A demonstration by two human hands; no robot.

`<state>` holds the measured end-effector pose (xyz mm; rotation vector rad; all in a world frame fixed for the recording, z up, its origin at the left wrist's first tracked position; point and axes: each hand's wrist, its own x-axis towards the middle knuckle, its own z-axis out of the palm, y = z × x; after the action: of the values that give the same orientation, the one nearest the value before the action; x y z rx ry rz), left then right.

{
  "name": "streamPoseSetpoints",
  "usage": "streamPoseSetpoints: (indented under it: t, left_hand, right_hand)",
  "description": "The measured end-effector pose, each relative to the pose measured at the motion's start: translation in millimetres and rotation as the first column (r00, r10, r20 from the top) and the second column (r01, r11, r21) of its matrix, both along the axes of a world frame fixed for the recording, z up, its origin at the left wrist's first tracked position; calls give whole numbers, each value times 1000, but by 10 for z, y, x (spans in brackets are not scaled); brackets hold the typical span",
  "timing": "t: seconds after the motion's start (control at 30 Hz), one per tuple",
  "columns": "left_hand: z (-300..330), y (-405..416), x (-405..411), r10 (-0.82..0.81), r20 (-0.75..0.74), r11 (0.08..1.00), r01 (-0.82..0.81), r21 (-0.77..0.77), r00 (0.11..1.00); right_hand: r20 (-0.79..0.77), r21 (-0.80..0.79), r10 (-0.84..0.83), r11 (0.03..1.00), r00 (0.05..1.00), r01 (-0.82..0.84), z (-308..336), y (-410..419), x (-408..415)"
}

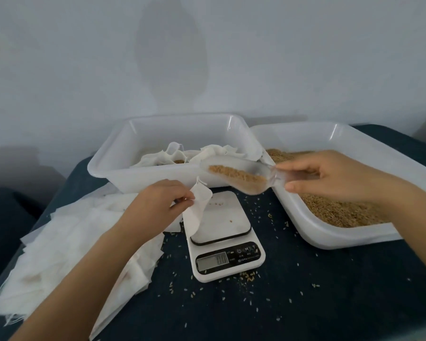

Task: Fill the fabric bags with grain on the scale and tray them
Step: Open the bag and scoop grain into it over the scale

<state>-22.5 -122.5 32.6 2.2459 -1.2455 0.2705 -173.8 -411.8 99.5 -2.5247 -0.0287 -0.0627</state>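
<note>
Two white plastic tubs sit at the far side of the desk point(305, 303), which is covered in dark blue cloth. The rear tub point(123, 153) holds crumpled white fabric bags, some showing grain inside. The right tub point(330, 236) is shallow, rectangular and translucent-walled, and holds a loose bed of tan grain point(342, 212).

Between the tubs, nearer the person, stands a white digital kitchen scale point(225, 244); a few kernels lie on its platform, and its display digits are too blurred to read. Stray kernels are scattered over the cloth around the scale.

A fanned pile of flat, empty white fabric bags point(67, 247) lies at left, partly hidden under the left forearm.

The left hand point(158, 203) pinches an empty fabric bag point(197, 207) by its upper edge; the bag hangs limp over the left edge of the scale platform. The right hand point(330, 178) grips the handle of a clear plastic scoop point(241, 177), held roughly level above the far edge of the scale, just beside the bag's mouth. The scoop is partly filled with grain.
</note>
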Motion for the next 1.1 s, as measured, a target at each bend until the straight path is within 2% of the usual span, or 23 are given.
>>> streamPoseSetpoints:
  t: [0.1,0.27,0.5,0.7,1.1]
  left_hand:
    - [27,1,1,-22,14,1000,22,14,1000]
    - [51,5,-25,-71,29,997,70,39,997]
    - [29,-2,-79,-102,-7,994,103,46,995]
    - [42,-21,-101,-135,24,990,134,44,991]
    - [36,7,-104,-129,-3,990,129,59,992]
  right_hand:
    - [-33,-132,90,987,995,-93,-9,101,44]
    - [-81,-228,105,966,991,-120,0,122,106]
    - [-165,-265,67,958,984,-110,132,221,151]
    - [-236,-328,63,934,970,-141,302,338,210]
    - [-241,-406,40,903,970,-138,484,457,371]
